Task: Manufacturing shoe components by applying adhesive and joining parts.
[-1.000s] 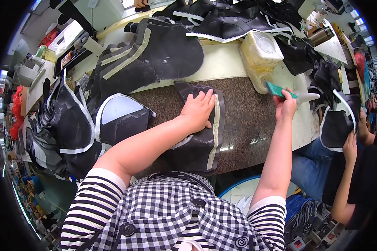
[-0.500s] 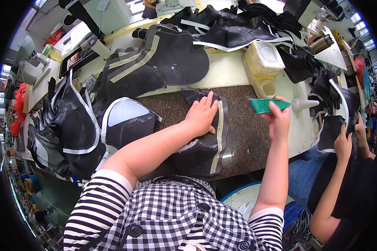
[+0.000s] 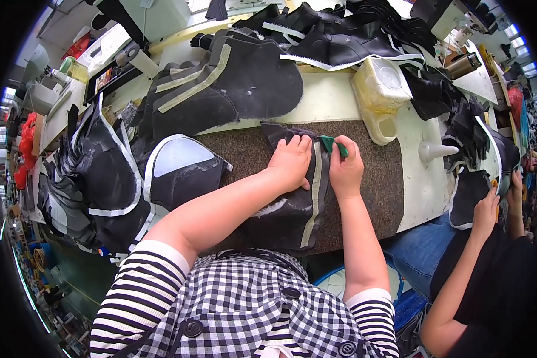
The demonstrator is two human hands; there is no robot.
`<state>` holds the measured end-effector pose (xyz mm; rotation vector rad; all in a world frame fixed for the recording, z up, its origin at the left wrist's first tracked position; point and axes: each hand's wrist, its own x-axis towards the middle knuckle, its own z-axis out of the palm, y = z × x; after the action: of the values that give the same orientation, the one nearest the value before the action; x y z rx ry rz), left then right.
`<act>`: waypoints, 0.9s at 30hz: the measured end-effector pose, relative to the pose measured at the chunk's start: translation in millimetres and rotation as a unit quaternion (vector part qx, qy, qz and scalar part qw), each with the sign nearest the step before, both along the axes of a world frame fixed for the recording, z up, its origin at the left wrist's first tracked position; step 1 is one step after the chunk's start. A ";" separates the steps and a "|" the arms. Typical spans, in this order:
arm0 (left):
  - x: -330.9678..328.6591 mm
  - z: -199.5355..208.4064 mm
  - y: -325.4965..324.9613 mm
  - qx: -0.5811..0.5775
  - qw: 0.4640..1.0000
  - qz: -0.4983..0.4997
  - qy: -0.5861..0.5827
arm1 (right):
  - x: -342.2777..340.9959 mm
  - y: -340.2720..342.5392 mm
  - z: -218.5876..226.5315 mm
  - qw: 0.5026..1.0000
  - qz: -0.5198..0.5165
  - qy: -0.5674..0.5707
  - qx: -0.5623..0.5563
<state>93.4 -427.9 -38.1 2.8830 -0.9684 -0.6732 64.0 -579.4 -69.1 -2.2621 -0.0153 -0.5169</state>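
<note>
A black shoe-upper piece (image 3: 277,225) lies on the brown speckled board (image 3: 373,191) in front of me, with a pale tape strip (image 3: 314,206) along its right side. My left hand (image 3: 290,164) rests flat on the piece, fingers stretched toward its far edge, just left of the strip. In my right hand (image 3: 347,170) is a flat green ridged tool (image 3: 329,144), pinched between the fingers. Its end meets the upper right of the piece near the top of the strip. The tool's working edge is mostly hidden.
Stacked black pieces with white edging (image 3: 110,167) are at the left. Larger taped pieces (image 3: 250,77) lie beyond the board. A yellowed plastic container (image 3: 380,95) and a white cone (image 3: 438,150) stand to the right. A co-worker's hands (image 3: 486,212) hold a black piece at far right.
My right hand has swung left with the green tool, from over the bare board to the piece's taped edge. My left hand stays on the piece.
</note>
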 end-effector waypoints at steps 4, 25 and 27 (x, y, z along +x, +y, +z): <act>0.4 1.5 0.6 -0.006 1.000 0.005 0.001 | 0.3 -0.4 3.9 0.999 0.016 0.006 -0.033; -2.8 -11.3 6.2 -0.075 0.996 0.016 -0.040 | -22.5 -0.3 4.5 0.995 0.041 0.064 0.059; -3.3 -11.9 5.7 -0.065 0.997 0.011 -0.038 | -25.9 -0.7 9.7 0.995 0.030 0.072 0.061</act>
<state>90.0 -422.2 -50.0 2.8199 -0.9500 -0.4827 38.0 -580.1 -59.4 -2.1679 0.0210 -0.3131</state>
